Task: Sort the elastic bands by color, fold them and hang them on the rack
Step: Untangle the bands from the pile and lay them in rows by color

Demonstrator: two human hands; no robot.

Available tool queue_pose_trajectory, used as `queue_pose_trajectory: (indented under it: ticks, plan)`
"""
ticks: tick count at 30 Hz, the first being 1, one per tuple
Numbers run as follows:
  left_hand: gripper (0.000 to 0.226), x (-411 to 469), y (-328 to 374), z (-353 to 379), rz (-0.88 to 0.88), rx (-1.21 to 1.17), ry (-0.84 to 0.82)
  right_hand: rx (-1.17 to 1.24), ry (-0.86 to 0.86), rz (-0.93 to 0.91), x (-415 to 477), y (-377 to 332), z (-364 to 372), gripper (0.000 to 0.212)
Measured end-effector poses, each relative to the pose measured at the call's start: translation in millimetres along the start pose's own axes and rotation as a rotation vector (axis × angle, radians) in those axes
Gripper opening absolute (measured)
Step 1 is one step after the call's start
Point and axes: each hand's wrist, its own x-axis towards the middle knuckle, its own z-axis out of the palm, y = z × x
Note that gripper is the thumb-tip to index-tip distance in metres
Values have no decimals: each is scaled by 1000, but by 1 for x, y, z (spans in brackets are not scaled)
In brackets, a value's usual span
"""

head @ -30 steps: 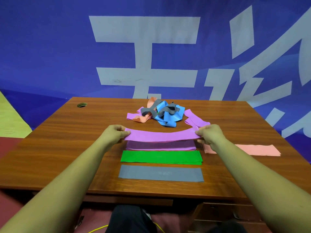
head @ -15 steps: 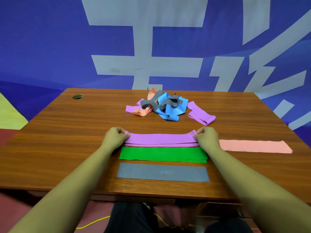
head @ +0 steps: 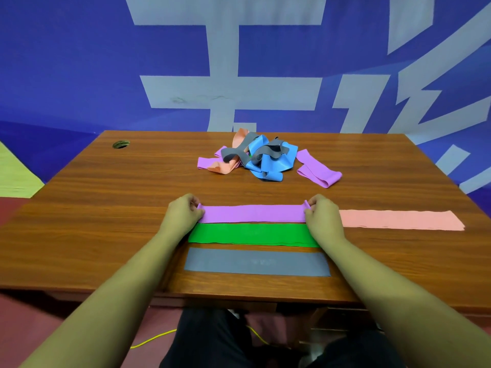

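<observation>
- purple band [head: 253, 213] lies flat on the bench [head: 106, 221], long side running left-right, just behind the green one [head: 252, 234]
- left hand [head: 183, 216] and right hand [head: 322, 217] each pinch an end

Bare table [head: 111, 229] left; band pile [head: 261, 159] beyond.

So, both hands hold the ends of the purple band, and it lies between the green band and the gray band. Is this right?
Not quite. In the head view the green band lies between the purple band and the gray band. The left hand and right hand do hold the purple band's ends.
</observation>
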Motion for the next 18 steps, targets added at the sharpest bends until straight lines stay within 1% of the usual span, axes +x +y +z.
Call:
queue_pose_trajectory:
  ticks: [2, 5, 6, 8, 11, 13, 15, 18]
  plan:
    - [19, 1, 0, 2, 4, 51, 33, -43, 12, -35, -4, 0, 0, 18]
    - [25, -1, 8, 1, 20, 71, 85, -33, 18, -42, -2, 0, -5, 26]
    - [25, -1, 14, 1, 54, 68, 104, -25, 16, -44, 1, 0, -9, 29]
    - [22, 1, 32, 4, 180, 77, 114, -32, 2, -64, 10, -1, -21, 34]
    - [21, 11, 72, 16, 396, 161, -14, -153, -65, -124, 29, 0, -41, 37]
    - [22, 20, 103, 29, 485, 201, -100, -262, -113, -166, 43, 7, -52, 40]
    - [24, 31, 133, 45, 550, 224, -127, -338, -131, -193, 59, 17, -60, 45]
    - [26, 52, 172, 77, 640, 261, -112, -401, -149, -193, 84, 32, -64, 52]
